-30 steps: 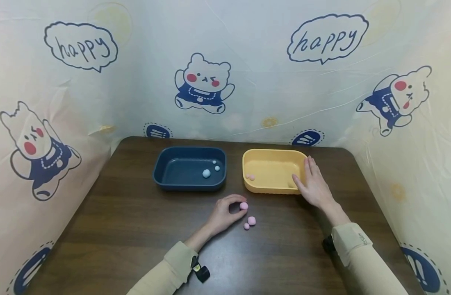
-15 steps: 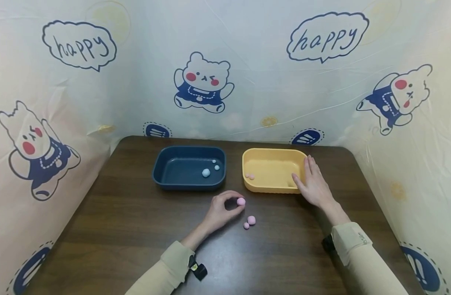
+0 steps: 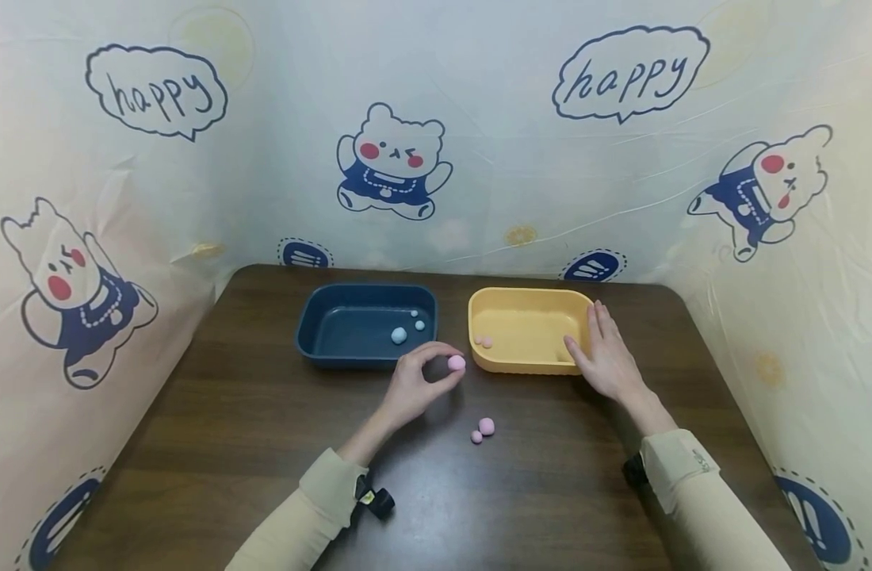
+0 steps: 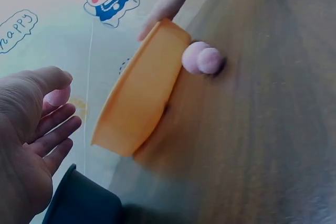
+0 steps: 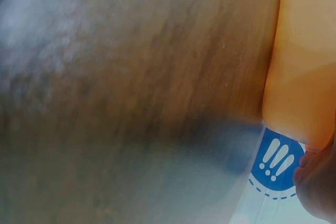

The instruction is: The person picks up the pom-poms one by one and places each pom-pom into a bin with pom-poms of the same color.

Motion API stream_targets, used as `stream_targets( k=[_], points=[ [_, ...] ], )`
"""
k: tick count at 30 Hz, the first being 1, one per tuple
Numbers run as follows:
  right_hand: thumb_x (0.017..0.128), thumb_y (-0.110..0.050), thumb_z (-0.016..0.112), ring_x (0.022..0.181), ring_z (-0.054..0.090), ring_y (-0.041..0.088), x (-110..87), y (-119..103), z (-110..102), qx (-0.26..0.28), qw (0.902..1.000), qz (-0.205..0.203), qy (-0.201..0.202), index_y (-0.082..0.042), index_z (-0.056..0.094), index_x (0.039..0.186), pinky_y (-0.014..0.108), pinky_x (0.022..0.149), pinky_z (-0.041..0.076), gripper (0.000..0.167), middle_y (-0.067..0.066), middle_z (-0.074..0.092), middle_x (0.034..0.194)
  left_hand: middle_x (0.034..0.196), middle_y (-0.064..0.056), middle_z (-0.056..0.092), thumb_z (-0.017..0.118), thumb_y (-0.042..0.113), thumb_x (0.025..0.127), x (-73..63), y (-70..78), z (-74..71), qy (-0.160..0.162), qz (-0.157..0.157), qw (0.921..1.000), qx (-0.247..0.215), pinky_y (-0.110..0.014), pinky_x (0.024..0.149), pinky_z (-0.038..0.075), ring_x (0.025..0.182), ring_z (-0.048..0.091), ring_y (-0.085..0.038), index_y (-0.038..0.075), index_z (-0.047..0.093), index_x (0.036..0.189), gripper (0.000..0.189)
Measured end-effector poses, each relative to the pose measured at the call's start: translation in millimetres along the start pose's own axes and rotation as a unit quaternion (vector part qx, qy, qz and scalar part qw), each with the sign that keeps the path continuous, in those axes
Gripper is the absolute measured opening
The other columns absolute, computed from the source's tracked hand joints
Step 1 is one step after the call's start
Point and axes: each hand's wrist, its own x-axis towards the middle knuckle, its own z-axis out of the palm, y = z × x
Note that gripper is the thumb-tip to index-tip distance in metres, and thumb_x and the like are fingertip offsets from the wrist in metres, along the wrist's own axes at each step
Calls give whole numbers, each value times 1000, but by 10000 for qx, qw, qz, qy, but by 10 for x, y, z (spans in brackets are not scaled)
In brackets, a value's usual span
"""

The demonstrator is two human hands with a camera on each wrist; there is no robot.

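My left hand [image 3: 410,388] pinches a pink ball [image 3: 457,362] between thumb and fingertips, above the table between the two bins. In the left wrist view the ball [image 4: 58,96] is partly hidden by the thumb. My right hand [image 3: 610,363] rests against the right end of a yellow bin [image 3: 525,368], its fingers straight along the end and the thumb at the front corner. Two small pink balls [image 3: 487,342] lie inside this bin on the left. Two more pink pieces, a larger one [image 3: 487,427] and a smaller ball [image 3: 476,437], sit close together on the table in front.
A dark blue bin [image 3: 365,364] stands left of the yellow one, with a gap between them. It holds a larger light blue ball [image 3: 399,335] and two smaller ones [image 3: 419,325]. A printed curtain [image 3: 479,159] surrounds the brown wooden table [image 3: 215,428].
My left hand has lifted the pink ball and carried it back and slightly left, away from the two pink pieces on the table. The right hand has stayed at the yellow bin.
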Motion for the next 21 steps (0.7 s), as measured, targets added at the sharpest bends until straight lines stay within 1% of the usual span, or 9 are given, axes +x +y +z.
stream_targets(
  k=[5, 13, 18, 21],
  points=[
    [115, -57, 41, 171, 8, 51, -4, -11, -2, 29, 10000, -15, 45, 5, 2, 173, 67, 137, 17, 94, 31, 3, 183, 125, -7, 80, 88, 18, 95, 68, 32, -33, 43, -87, 9999, -33, -58, 117, 53, 123, 72, -26, 11, 81, 120, 27],
    [115, -57, 40, 170, 8, 51, -18, -21, -3, 24, 10000, -18, -7, 6, 1, 173, 67, 137, 17, 94, 32, 2, 183, 125, -6, 80, 88, 19, 95, 111, 9, -43, 43, -320, 9994, -156, -60, 118, 52, 123, 71, -27, 12, 80, 121, 27],
    [115, -57, 40, 170, 8, 51, -15, -20, -7, 6, 10000, -4, -4, 7, 1, 173, 67, 137, 17, 95, 32, 2, 183, 124, -8, 81, 88, 14, 94, 157, 15, -51, 88, -245, 9994, -208, -64, 118, 51, 122, 72, -29, 10, 80, 120, 28],
    [115, -57, 40, 170, 8, 52, -15, -25, -12, 9, 10000, -8, 5, 7, 1, 173, 67, 137, 17, 95, 32, 2, 182, 125, -7, 81, 88, 15, 94, 186, 24, -56, 80, -228, 9994, -234, -64, 118, 50, 123, 72, -28, 11, 80, 121, 28]
  ],
)
